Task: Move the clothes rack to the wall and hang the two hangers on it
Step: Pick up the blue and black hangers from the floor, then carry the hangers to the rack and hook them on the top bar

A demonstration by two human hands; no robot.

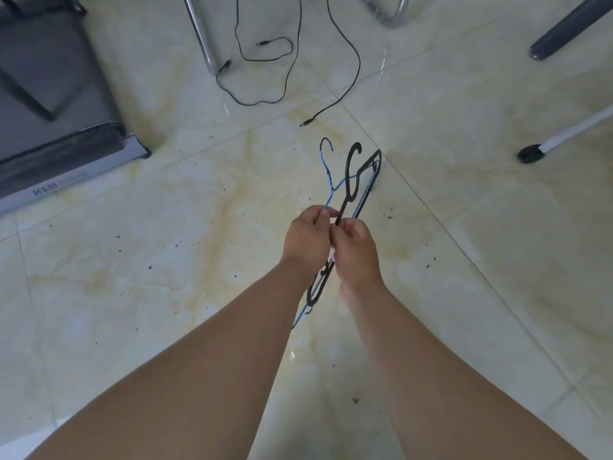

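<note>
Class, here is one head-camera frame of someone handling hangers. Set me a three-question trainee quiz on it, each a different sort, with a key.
1. True or false: both hangers lie on the floor.
2. Which hand pinches the blue hanger? A left B right
3. Fill in: loose black ___ trail across the tiles.

Key: 1 false, both hands hold them, the right hand on the black hanger; 2 A; 3 cables.

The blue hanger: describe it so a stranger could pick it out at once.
Start at the two hands meeting over the pale tiled floor. The left hand pinches the blue hanger, a thin wire one whose small hook points away from the person. Beside it, the black hanger is thicker, with a bigger hook.
</note>
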